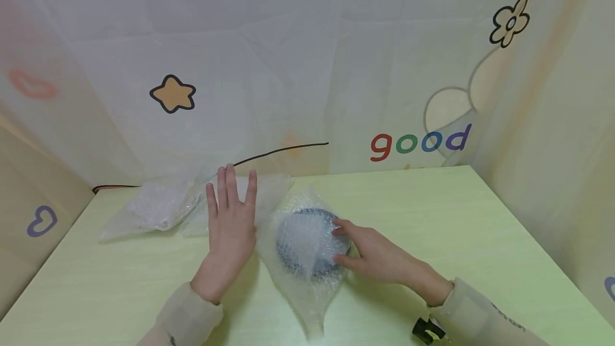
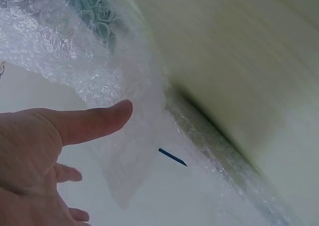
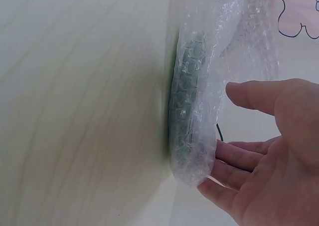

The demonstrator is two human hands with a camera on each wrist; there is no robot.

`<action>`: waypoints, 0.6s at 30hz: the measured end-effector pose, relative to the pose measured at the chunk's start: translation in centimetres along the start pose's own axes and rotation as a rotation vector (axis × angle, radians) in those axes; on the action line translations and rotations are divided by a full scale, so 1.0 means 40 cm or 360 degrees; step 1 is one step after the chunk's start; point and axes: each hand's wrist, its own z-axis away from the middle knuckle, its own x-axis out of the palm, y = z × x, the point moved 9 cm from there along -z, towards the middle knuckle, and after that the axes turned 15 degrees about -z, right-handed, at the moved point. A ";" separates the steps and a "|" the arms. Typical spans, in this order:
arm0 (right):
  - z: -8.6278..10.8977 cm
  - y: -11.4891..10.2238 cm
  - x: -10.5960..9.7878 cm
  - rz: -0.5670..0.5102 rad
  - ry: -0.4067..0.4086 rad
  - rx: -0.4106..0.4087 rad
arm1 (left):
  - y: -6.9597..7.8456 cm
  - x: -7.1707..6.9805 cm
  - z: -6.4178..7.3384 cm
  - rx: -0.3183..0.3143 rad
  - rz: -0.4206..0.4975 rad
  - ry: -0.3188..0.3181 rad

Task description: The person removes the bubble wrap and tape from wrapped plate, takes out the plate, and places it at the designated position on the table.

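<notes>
A round, flat bluish-grey object lies on the table inside bubble wrap point(image 1: 307, 242), whose layers blur its details. The wrap's near end narrows to a twisted tail pointing toward me. At its right edge, my right hand point(image 1: 379, 252) touches the bundle with fingers and thumb spread apart. In the right wrist view the fingertips meet the edge of the wrap point(image 3: 192, 101), while the thumb stands off it. My left hand point(image 1: 230, 234) is raised just left of the bundle, fingers straight and spread, holding nothing. The left wrist view shows the left thumb point(image 2: 99, 123) extended near the wrap.
More bubble wrap point(image 1: 160, 202) lies at the back left, with a flatter translucent sheet point(image 1: 271, 191) behind the left hand. A small black object point(image 1: 427, 330) is beside the right sleeve. Printed curtains point(image 1: 307, 68) enclose the pale green table point(image 1: 408, 202).
</notes>
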 end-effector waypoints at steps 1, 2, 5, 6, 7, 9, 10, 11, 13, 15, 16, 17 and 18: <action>0.001 -0.001 0.001 0.0008 -0.0003 -0.0010 | 0.003 0.001 0.000 0.0026 -0.0001 -0.0011; 0.001 -0.002 0.001 0.0016 -0.0008 -0.0023 | 0.007 0.002 0.000 0.0051 -0.0002 -0.0027; 0.003 -0.003 0.003 0.0039 -0.0023 -0.0049 | 0.022 0.007 0.000 0.0148 0.0066 -0.0077; 0.003 -0.003 0.003 0.0043 -0.0028 -0.0051 | 0.029 0.008 0.000 0.0190 0.0085 -0.0092; 0.003 -0.002 0.004 0.0049 -0.0032 -0.0054 | 0.037 0.009 0.001 0.0230 0.0113 -0.0106; 0.002 -0.002 0.005 0.0057 -0.0039 -0.0061 | 0.051 0.010 0.005 0.0315 0.0151 -0.0125; 0.002 -0.002 0.005 0.0063 -0.0042 -0.0067 | 0.058 0.010 0.007 0.0351 0.0161 -0.0130; 0.002 -0.003 0.006 0.0064 -0.0047 -0.0075 | 0.063 0.010 0.010 0.0384 0.0170 -0.0127; 0.002 -0.004 0.007 0.0066 -0.0059 -0.0088 | 0.071 0.009 0.016 0.0422 0.0218 -0.0130; 0.002 -0.005 0.009 0.0066 -0.0072 -0.0098 | 0.074 0.009 0.021 0.0434 0.0268 -0.0130; 0.002 -0.006 0.010 0.0072 -0.0078 -0.0103 | 0.074 0.009 0.023 0.0432 0.0285 -0.0128; 0.002 -0.006 0.011 0.0076 -0.0083 -0.0105 | 0.074 0.010 0.023 0.0425 0.0302 -0.0132; 0.002 -0.006 0.012 0.0083 -0.0088 -0.0108 | 0.074 0.010 0.023 0.0416 0.0319 -0.0136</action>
